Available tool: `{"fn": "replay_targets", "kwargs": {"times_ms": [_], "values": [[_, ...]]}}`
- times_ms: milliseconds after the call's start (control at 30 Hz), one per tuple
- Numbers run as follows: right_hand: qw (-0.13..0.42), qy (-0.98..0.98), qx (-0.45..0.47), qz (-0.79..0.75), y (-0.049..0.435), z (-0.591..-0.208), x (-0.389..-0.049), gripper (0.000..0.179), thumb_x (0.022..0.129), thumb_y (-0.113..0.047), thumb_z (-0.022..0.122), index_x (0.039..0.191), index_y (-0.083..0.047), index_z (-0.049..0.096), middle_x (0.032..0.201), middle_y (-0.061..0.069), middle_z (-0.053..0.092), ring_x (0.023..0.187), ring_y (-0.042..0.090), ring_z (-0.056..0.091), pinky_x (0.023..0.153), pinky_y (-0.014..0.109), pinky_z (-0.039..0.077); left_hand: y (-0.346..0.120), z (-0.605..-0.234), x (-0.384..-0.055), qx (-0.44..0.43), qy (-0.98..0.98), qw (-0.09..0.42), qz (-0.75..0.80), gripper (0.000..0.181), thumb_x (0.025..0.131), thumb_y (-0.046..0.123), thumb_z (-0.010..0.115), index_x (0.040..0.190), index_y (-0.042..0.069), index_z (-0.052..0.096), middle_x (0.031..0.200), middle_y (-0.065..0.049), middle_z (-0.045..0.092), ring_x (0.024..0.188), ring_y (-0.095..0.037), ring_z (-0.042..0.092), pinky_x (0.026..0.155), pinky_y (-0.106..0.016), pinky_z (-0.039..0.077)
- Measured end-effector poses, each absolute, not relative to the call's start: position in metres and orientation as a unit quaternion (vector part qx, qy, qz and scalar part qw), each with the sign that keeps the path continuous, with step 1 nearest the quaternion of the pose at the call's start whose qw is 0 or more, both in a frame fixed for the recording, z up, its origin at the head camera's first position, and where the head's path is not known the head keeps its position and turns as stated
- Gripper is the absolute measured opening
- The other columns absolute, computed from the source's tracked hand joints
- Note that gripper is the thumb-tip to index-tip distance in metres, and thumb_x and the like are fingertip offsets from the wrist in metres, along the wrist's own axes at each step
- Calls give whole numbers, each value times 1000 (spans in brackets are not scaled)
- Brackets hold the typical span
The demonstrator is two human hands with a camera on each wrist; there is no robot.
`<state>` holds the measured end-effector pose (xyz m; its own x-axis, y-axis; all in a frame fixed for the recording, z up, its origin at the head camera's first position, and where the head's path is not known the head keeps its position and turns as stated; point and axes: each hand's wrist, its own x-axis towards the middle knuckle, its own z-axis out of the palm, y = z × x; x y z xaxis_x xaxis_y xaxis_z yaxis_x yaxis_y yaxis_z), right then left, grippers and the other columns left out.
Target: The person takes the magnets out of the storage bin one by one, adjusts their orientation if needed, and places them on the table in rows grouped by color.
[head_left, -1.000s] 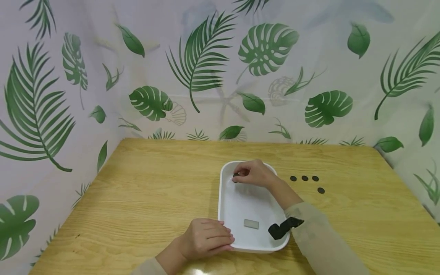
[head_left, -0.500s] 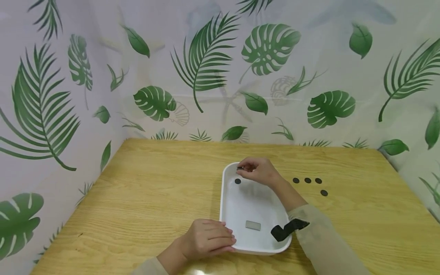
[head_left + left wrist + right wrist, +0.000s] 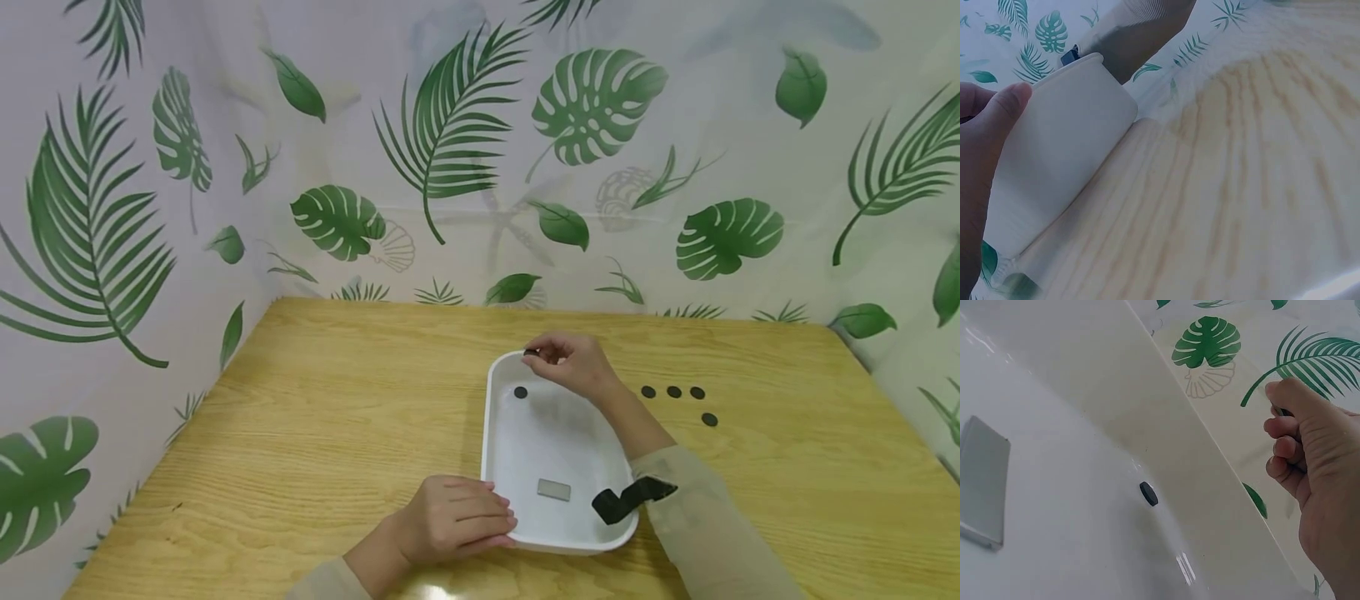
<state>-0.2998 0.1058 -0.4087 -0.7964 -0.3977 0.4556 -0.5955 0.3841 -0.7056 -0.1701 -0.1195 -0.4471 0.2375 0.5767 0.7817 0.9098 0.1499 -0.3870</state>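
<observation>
My left hand (image 3: 453,518) grips the near left corner of a white tray (image 3: 486,433). In the left wrist view, a digit of the left hand (image 3: 997,115) lies against the tray's upper edge. Above the tray's far edge, my right hand (image 3: 573,362) pinches a small dark disc (image 3: 531,352). Much of that disc is hidden by the fingers of the right hand (image 3: 1316,437) in the right wrist view. A black disc (image 3: 521,392) lies inside the tray at its far left. A flat grey rectangular block (image 3: 553,489) lies near the tray's front.
Several more black discs (image 3: 674,392) lie on the wooden table (image 3: 360,400) to the right of the tray. A white sheet printed with green leaves (image 3: 450,125) stands behind the table. A black wrist camera (image 3: 613,504) hangs over the tray's near right corner.
A black disc has come into sight inside the tray, where the right hand was. The right hand has risen toward the far edge, pinching a dark disc. The left hand stays on the corner.
</observation>
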Motion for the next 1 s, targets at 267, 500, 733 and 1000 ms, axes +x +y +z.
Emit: {"fn": "replay_targets", "kwargs": {"times_ms": [267,500,733,1000], "values": [[139,-815,310,470,106,-395,-298,9,79,-3,74,87,-1,71,70,5,63,64,7,54,53,16,48,-118,-448,-171,-631,-586,479,-169,17,85,29,72,83,12,75,80,3,73,78,-7,70,81,-24,57],[154,-817,287,475,107,-390,-300,9,79,-3,74,86,0,71,68,5,63,62,5,54,50,18,47,-118,-452,-172,-632,-584,484,-162,17,85,29,71,84,13,76,81,3,73,79,-7,70,82,-24,57],[177,-804,301,482,112,-382,-303,8,78,0,74,85,2,70,68,8,64,60,0,53,52,12,46,-118,-456,-172,-630,-583,489,-158,17,84,30,72,84,14,76,82,3,73,79,-6,70,84,-24,56],[215,-792,314,477,121,-375,-304,8,77,0,75,84,1,70,68,9,66,59,1,53,51,10,46,-118,-459,-170,-633,-579,488,-160,16,84,29,72,84,13,76,82,2,73,79,-7,70,82,-24,57]]}}
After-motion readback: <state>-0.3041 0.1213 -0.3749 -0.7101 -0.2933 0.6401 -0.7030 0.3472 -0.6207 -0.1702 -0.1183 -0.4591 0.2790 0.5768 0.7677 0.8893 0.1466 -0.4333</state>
